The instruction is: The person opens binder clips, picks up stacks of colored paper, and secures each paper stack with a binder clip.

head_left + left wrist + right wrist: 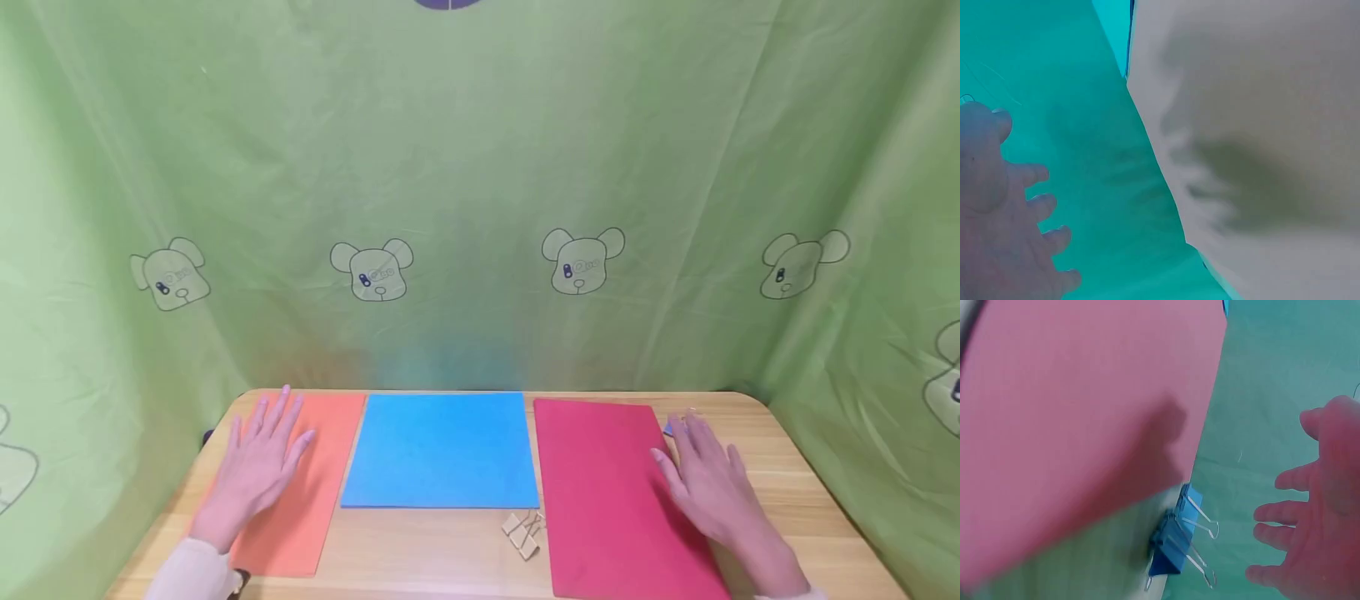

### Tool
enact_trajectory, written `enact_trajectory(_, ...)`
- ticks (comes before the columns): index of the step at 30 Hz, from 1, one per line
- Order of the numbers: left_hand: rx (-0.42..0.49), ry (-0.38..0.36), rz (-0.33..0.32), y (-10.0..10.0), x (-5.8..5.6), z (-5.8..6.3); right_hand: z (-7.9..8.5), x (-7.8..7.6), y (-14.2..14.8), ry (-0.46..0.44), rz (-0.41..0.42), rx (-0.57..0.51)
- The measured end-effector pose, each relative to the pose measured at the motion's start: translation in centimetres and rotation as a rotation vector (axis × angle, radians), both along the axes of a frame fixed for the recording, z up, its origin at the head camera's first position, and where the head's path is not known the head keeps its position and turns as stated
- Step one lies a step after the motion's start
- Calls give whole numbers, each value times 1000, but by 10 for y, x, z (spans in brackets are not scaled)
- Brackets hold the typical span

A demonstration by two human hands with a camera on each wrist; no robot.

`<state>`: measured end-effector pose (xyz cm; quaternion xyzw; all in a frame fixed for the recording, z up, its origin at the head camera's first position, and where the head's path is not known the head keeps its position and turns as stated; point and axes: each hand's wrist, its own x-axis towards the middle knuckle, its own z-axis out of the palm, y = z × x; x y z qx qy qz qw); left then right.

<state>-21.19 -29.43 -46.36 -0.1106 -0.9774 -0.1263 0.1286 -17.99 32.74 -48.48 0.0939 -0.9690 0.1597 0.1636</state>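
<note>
Above an orange sheet (322, 467) at the left of the table, my left hand (258, 467) is held palm down with straight, spread fingers. My right hand (708, 487) is over the right edge of a magenta sheet (600, 500), its fingers extended and nothing in them. Shadows lie beneath both hands. Blue binder clips (1175, 540) with silver handles stand at the table's far edge beside the magenta sheet; in the head view the right fingertips mostly hide them. Between the two hands lies a blue sheet (442, 450). Beige binder clips (522, 537) sit near its front right corner.
The sheets lie on a wooden table (420, 554) with rounded far corners. A green curtain (480, 167) printed with bear heads hangs behind it and along both sides. A dark band (240, 581) shows at the left wrist.
</note>
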Motion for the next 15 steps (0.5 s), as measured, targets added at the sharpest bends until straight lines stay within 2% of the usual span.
enact_trajectory(6,-4,-3,0,0,2,-3,2,4,-19,2,14,-44)
enact_trajectory(11,-4,0,4,-3,4,-11,9,5,-36,-3,57,-58)
enact_trajectory(15,-28,-22,8,-7,2,-20,18,4,-46,-95,72,-85)
